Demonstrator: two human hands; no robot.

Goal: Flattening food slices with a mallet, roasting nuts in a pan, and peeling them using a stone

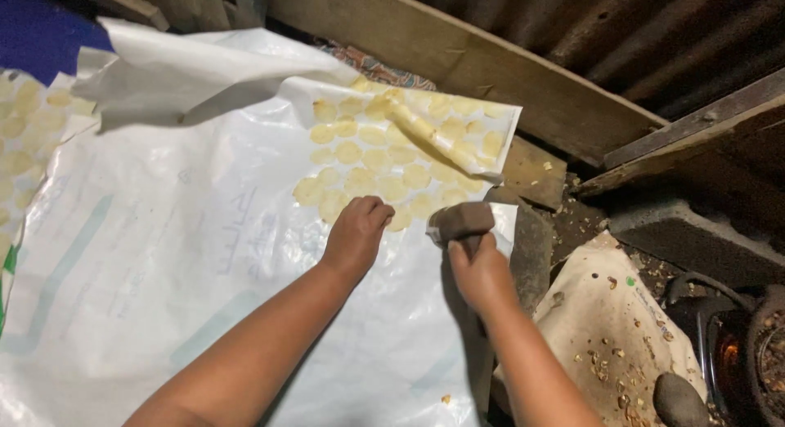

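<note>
A large white plastic sheet (163, 255) is spread out, with several flat round yellow pieces (372, 161) laid in rows at its far right part. My left hand (356, 231) rests with curled fingers on the sheet at the near edge of those pieces. My right hand (481, 268) grips a brown rounded stone-like block (463, 221) just right of the left hand, at the sheet's right edge. A folded flap of the sheet covers some pieces.
More yellow pieces (20, 141) lie at the far left. Wooden planks (491, 67) and a corrugated wall stand behind. A dirty sack (601, 312) with scattered crumbs, a dark stone (677, 398) and dark pots (736, 345) are at the right.
</note>
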